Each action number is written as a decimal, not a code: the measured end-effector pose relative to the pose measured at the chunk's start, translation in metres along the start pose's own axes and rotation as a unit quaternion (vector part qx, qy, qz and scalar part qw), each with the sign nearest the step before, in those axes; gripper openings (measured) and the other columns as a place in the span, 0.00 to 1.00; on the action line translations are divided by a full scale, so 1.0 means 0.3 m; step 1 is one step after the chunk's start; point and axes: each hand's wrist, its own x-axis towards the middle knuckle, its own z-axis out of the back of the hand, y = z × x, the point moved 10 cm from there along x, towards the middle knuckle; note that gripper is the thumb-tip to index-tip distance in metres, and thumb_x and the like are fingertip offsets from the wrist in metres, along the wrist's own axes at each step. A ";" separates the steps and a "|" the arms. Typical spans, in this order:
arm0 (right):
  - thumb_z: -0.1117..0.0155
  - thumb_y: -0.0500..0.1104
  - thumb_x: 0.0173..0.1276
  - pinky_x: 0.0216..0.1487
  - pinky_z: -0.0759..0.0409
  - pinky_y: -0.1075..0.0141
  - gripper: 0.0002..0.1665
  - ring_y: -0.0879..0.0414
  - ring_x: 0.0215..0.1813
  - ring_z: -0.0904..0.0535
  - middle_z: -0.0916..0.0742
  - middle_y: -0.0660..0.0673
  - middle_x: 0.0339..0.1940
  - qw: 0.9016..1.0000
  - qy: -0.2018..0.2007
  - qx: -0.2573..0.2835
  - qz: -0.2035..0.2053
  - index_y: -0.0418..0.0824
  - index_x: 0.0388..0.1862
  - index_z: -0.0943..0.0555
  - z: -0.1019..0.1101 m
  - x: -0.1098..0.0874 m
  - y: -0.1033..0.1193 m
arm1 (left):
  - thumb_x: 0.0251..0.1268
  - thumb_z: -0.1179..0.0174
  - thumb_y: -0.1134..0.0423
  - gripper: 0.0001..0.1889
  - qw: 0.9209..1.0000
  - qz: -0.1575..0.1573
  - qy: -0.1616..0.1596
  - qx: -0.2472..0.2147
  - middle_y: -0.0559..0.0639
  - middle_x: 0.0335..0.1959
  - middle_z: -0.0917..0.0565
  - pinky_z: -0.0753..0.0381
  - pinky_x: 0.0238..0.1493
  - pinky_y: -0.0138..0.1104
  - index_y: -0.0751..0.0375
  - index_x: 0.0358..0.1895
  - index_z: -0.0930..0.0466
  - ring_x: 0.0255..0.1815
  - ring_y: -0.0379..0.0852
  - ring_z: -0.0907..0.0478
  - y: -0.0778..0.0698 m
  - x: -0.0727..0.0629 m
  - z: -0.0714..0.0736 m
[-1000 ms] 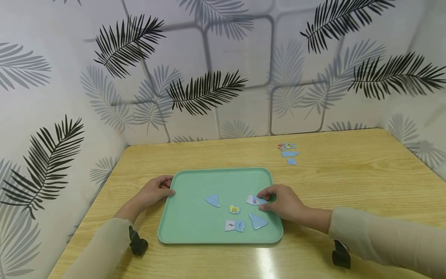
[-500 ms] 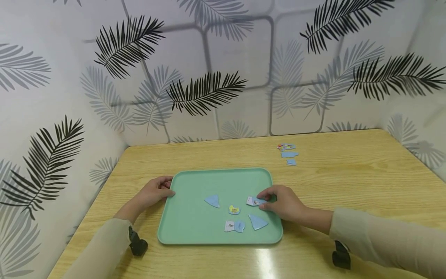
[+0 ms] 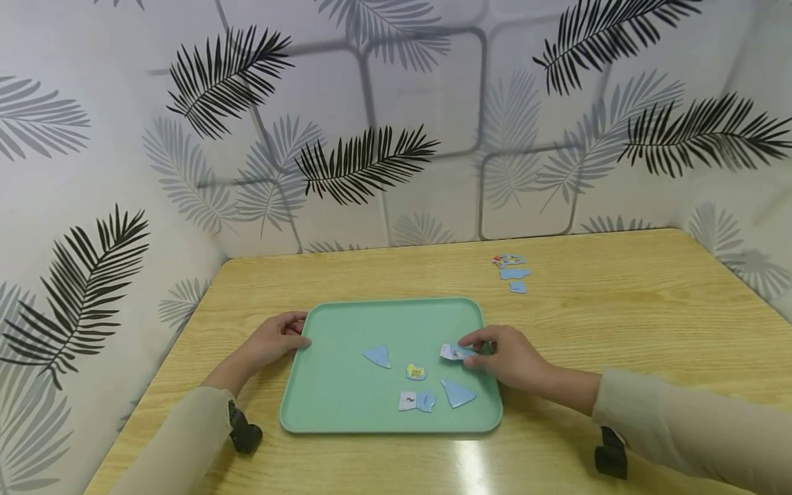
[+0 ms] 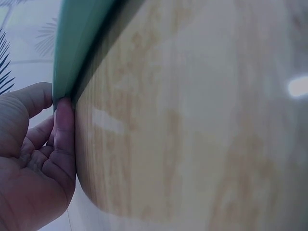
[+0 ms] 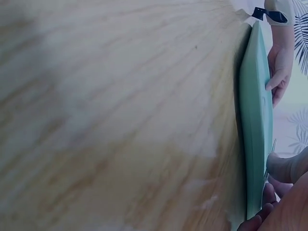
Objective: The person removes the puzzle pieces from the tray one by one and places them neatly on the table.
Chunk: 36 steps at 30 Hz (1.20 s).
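My left hand grips the left rim of a mint-green tray; in the left wrist view its thumb lies on the upper side and a finger is under the edge. Over the tray's right side my right hand pinches a blue and white puzzle piece between thumb and fingers, its right end hidden by them. The piece tilts a little. Seen from the right wrist, it is a thin edge by the thumb. Nearby on the tray lies a blue fan-shaped piece.
Other pieces lie on the tray: a blue triangular one, a small yellow one and a white-and-blue one. Beyond the tray, a multicoloured piece and two blue pieces lie on the wooden table. A leaf-patterned wall stands behind.
My right hand has shifted slightly right with the puzzle piece, which now tilts and shows more of its face. The left hand, the tray and the other pieces have stayed put.
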 end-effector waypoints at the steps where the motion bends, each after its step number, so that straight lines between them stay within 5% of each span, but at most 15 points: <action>1: 0.28 0.36 0.60 0.34 0.29 0.64 0.14 0.54 0.34 0.30 0.20 0.48 0.34 1.000 -0.001 0.001 0.001 0.39 0.45 0.13 0.004 0.001 0.000 | 0.65 0.39 0.70 0.31 1.000 0.000 0.000 0.001 0.59 0.46 0.27 0.23 0.39 0.36 0.72 0.69 0.38 0.42 0.49 0.30 0.000 -0.001 0.000; 8: 0.30 0.37 0.62 0.25 0.31 0.67 0.14 0.54 0.28 0.31 0.20 0.48 0.35 1.000 -0.013 0.002 -0.006 0.39 0.48 0.14 0.042 0.015 -0.017 | 0.65 0.40 0.71 0.30 1.000 -0.002 -0.002 0.004 0.59 0.46 0.27 0.23 0.40 0.35 0.73 0.69 0.38 0.42 0.49 0.30 0.000 0.000 0.002; 23: 0.34 0.37 0.67 0.28 0.28 0.65 0.14 0.51 0.36 0.26 0.19 0.41 0.42 0.999 -0.044 0.013 -0.004 0.37 0.51 0.16 0.161 0.037 -0.033 | 0.64 0.40 0.71 0.30 1.000 -0.006 0.004 -0.007 0.59 0.45 0.27 0.23 0.39 0.36 0.74 0.69 0.38 0.41 0.48 0.30 -0.003 0.000 -0.001; 36: 0.36 0.38 0.68 0.28 0.27 0.65 0.16 0.50 0.37 0.27 0.19 0.38 0.46 0.999 -0.044 -0.007 -0.023 0.36 0.54 0.18 0.237 0.083 -0.135 | 0.64 0.40 0.71 0.30 1.000 -0.007 0.004 -0.004 0.59 0.46 0.27 0.23 0.40 0.36 0.74 0.69 0.38 0.41 0.48 0.30 -0.001 0.003 -0.001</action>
